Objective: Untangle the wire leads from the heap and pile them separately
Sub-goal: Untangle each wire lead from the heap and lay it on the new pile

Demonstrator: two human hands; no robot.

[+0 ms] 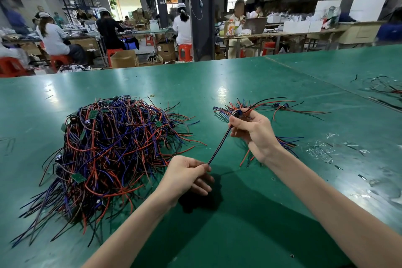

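1. Green table (130,78) carried it all, and on its left sat the heap (113,148): red, blue and black leads in one big tangle, with small green boards (94,113) poking out among them.
2. The left grip (187,174) was pinching the near end of one lead (219,143), thumb and fingers curled tight on it, just to the right of the heap's near edge.
3. The right grip (254,135) was clamped on the far end of that same lead, with its fingers curled round a small blue part (238,113).
4. The lead ran straight between the two grips, lifted off the table and slanting away to the right.
5. A smaller pile (256,104) lay just beyond and beneath the right grip, well apart from the heap, its red, blue and black ends fanned out both ways.
6. A thin band (151,95) lay on the table beyond the heap.
7. Clear scraps (322,150) were scattered to the right of the pile, and more loose wires (382,87) lay at the far right edge.
8. Behind the table, people (54,37) in white sat on red stools (185,51) at other benches.
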